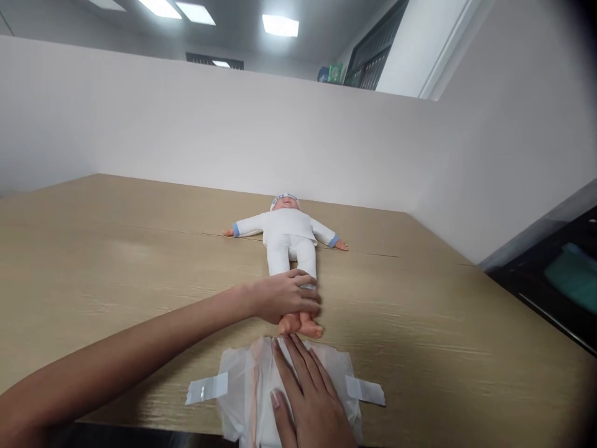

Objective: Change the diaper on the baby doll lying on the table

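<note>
Head view, baby doll: The baby doll [290,225] serves as the landmark. It lies on its back on the bench [420,330], head end toward the pale partition wall [209,124], arms spread, feet toward the person.
Doll clothing: White top with blue cuffs [236,230], white trousers [278,254] and lettered cap [285,198] are in place. The feet [290,323] are bare.
Disposable diaper [265,398]: On the bench, just beyond the doll's feet on the person's side. Contact between its edge and the feet cannot be confirmed.
Tape tabs [208,388]: One extends outward from each side of the diaper, clear of the doll.
Left hand [289,295]: Fingers curled around the doll's lower legs, just above the feet, holding them together. Whether the legs are raised off the bench cannot be told.
Right hand [310,392]: Palm down on the diaper, below the doll's feet. Fingers extended and slightly parted, gripping nothing; tips next to the feet.
Work completed: Diaper laid open, both tabs spread, legs held.
Work outstanding: Stage judged early. No part of the diaper is seen under or around the doll; neither tab is fastened to it.
</note>
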A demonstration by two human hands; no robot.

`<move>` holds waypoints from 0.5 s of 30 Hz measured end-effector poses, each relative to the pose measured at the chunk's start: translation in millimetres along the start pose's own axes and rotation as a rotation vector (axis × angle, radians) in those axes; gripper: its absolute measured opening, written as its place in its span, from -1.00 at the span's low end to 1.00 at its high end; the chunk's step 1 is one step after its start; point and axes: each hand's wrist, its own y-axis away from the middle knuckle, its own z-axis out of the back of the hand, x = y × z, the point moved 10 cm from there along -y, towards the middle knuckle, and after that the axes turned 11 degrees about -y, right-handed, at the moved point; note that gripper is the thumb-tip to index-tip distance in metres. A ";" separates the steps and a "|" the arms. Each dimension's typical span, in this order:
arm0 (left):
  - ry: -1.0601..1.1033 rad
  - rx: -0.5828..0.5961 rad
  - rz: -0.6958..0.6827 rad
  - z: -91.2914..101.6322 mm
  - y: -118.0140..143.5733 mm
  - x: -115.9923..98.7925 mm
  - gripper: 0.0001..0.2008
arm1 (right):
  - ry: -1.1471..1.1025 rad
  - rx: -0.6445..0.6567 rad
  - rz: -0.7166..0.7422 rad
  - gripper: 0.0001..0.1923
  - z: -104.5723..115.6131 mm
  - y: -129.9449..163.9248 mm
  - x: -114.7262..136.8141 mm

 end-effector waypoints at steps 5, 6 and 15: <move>0.291 -0.155 0.060 43.4 -4.6 27.7 -0.67 | -0.090 0.088 -0.009 0.01 -11.2 -4.8 -15.7; 0.370 -0.200 0.089 56.9 -4.4 37.9 -0.66 | -0.121 0.109 -0.008 0.03 -12.5 -8.5 -19.3; 0.728 -0.324 0.387 124.1 2.8 125.3 -0.62 | -0.309 0.193 -0.128 -0.28 -4.8 -79.1 -53.6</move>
